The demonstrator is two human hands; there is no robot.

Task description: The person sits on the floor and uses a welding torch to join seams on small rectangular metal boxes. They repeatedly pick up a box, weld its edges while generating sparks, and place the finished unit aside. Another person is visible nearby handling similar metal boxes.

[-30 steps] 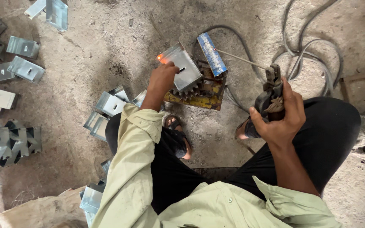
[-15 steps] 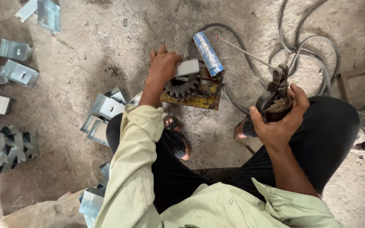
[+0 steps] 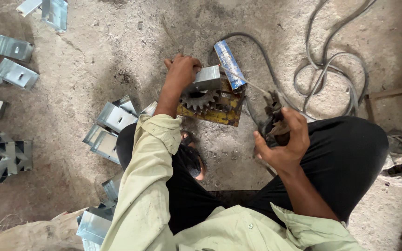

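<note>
The left hand [image 3: 182,72] presses a folded metal bracket [image 3: 206,79] down onto a yellow block [image 3: 215,111], just beyond a rusty gear [image 3: 198,99] that lies on the same block. Its fingers are closed over the bracket's far left edge, which pins the piece flat and keeps the palm off to the left of the block. The block sits on the floor [image 3: 117,60] in front of the person's knees, lifting the bracket clear of the dirt.

The right hand [image 3: 282,139] is raised over the right thigh, fingers wrapped tight around a dark electrode holder [image 3: 275,118]. A thin rod [image 3: 245,81] runs from the holder far-left toward the bracket; its tip reaches the block's far edge by a blue packet [image 3: 229,62], though whether it touches metal cannot be told. A cable [image 3: 331,69] loops loosely on the floor to the far right, giving the holder slack.

More brackets [image 3: 115,116] lie in a pile just left of the left arm, within reach, and others [image 3: 15,74] are spread well apart at the far left.
</note>
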